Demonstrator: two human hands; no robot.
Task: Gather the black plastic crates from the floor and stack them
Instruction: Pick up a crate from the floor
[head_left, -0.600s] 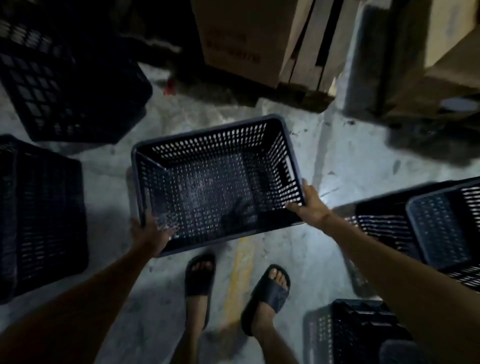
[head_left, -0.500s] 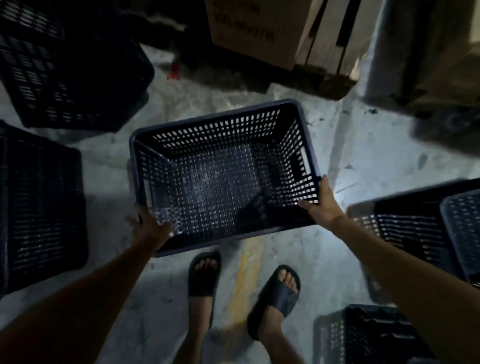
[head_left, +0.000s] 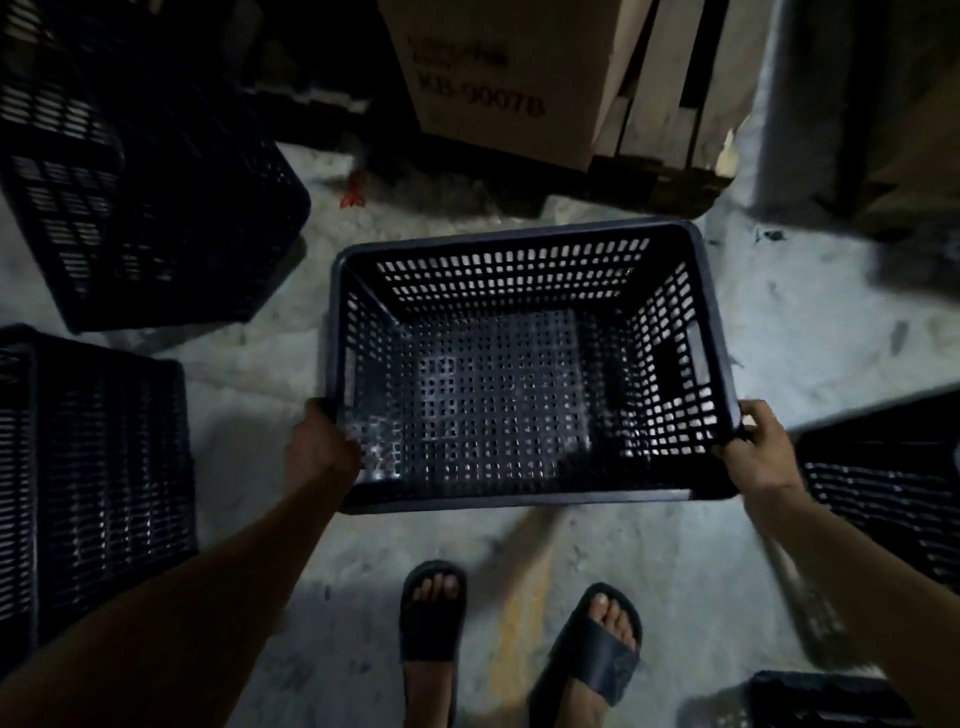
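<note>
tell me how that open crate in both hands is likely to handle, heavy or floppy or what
Probably light for its size: the held crate is empty, and its walls and floor are perforated all over. Likely fairly stiff, since the left hand and right hand grip only the near corners yet the rim looks straight. The solid rim should give a secure, non-slippery hold.

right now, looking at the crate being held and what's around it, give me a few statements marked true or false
1. Both hands grip the held crate: the left hand at its near left corner, the right hand at its near right corner. True.
2. The held crate is full of boxes. False: it is empty.
3. A cardboard box stands beyond the crate. True.
4. The person is barefoot. False: both feet wear dark slides.
5. No other crates are in view. False: two dark crates sit on the left, and more at the right edge.
</note>
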